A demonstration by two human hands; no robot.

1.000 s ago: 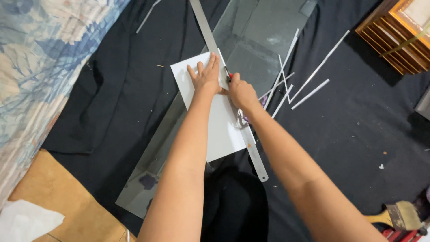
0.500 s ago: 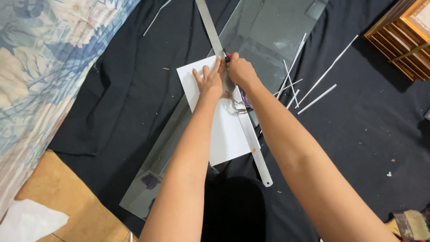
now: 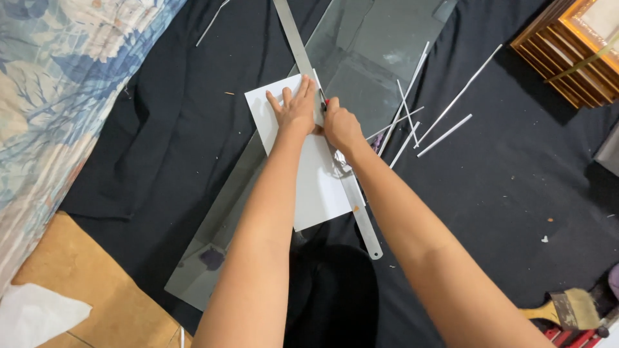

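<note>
Head view: against the frame half a second back, both hands sit in nearly the same spot at the far end of the white sheet (image 3: 316, 180), though the whole scene has slid a little lower in the picture, so the paintbrush (image 3: 567, 310) at the near right edge shows more fully again. The left hand (image 3: 295, 109) lies flat and spread, palm down, pressing the long metal ruler (image 3: 353, 200) and the sheet together; it grasps nothing. The right hand (image 3: 340, 127) is clenched around a small cutting tool with a red part (image 3: 325, 102), its tip just beside the ruler's right edge; the blade itself is too small to make out, so it may or may not be touching. The white sheet rests on a grey glass pane (image 3: 361, 77) laid over the black cloth (image 3: 161, 129), about mid-way between the cloth's left and right edges. Thin white strips (image 3: 443, 135) lie scattered on the cloth to the right of the pane, well apart from the hands. At the far right corner a stack of gilt picture frames (image 3: 567, 51) stands on the cloth; what they hold cannot be told. A patterned bedcover (image 3: 58, 84) runs along the left edge
</note>
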